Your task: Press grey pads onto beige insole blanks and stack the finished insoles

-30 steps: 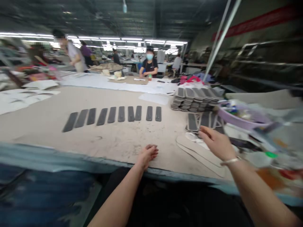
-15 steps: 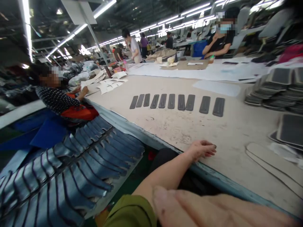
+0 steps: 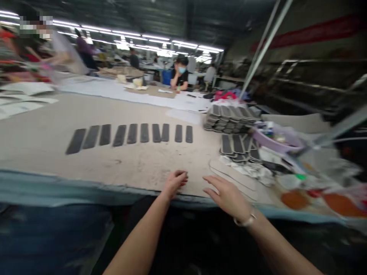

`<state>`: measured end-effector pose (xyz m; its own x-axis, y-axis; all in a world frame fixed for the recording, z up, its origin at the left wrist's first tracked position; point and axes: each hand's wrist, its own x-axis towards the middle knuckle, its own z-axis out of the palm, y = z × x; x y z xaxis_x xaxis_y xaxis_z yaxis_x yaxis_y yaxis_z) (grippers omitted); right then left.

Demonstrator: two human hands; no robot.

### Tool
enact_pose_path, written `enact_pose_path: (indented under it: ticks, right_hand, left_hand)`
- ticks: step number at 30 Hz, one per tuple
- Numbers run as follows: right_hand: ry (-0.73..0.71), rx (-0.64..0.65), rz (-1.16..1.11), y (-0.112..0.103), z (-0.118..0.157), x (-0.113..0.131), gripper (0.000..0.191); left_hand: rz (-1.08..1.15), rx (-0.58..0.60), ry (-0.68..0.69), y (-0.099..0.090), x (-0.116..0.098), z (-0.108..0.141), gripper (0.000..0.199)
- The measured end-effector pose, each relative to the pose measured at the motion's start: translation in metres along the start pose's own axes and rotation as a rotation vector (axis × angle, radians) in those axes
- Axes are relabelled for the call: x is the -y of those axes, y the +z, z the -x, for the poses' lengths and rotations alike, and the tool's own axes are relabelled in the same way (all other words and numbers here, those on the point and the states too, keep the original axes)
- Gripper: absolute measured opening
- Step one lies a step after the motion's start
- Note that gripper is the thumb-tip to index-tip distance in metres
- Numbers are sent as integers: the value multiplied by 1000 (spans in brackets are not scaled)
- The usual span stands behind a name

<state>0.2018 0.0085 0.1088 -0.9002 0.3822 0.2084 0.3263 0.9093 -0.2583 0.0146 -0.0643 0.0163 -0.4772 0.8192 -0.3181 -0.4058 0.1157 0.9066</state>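
Observation:
My left hand (image 3: 174, 184) rests at the table's near edge, its fingers curled together; whether anything small is between them is hidden. To its right my right hand (image 3: 226, 194) is held over the table with thumb and fingers apart, holding nothing. Beyond both hands, several dark rectangular pieces (image 3: 132, 133) lie in a row on the beige tabletop (image 3: 137, 164). Near my right hand lies a long beige piece with a dark outline (image 3: 232, 173). Stacked dark pieces with light borders (image 3: 229, 119) stand farther right, with more of them (image 3: 237, 144) loosely piled in front.
A purple basket (image 3: 275, 144) holds small items at the right. Crumpled white material (image 3: 258, 172) and an orange-brown round thing (image 3: 295, 199) lie nearer. White sheets (image 3: 25, 91) are at the far left. A masked person (image 3: 180, 76) leans on the far side.
The view has swung right, bringing the basket and piles into sight. My right hand, large and close to the camera before, is now out over the table. My left hand stays near the edge.

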Motion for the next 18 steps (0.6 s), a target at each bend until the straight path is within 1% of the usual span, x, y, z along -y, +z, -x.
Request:
enact_pose_path:
  ticks: [1, 2, 4, 5, 7, 10, 12, 13, 16, 18]
  right_hand:
    - [132, 25, 37, 10, 4, -31, 38]
    - [259, 38, 76, 19, 7, -61, 42]
    - [469, 57, 137, 30, 15, -112, 49]
    - [538, 65, 161, 32, 18, -131, 52]
    - [616, 83, 210, 32, 22, -157, 58]
    - [627, 155, 250, 28, 25, -180, 65]
    - [598, 206, 237, 29, 27, -194, 66]
    - [579, 212, 230, 30, 28, -201, 64]
    - [505, 149, 255, 37, 30, -220, 56]
    - [424, 146, 271, 43, 30, -229, 47]
  left_hand:
    - [3, 19, 1, -3, 2, -5, 39]
    - [18, -7, 5, -5, 4, -11, 42]
    - [30, 5, -3, -6, 9, -18, 45]
    - [36, 11, -7, -6, 11, -20, 45]
    - [34, 20, -19, -4, 14, -20, 44]
    - [20, 7, -27, -3, 12, -15, 43]
    - [13, 3, -20, -3, 8, -11, 42]
    - [13, 1, -16, -3, 6, -10, 42]
    - [18, -3, -10, -2, 2, -6, 40]
    - [26, -8, -1, -1, 1, -6, 40]
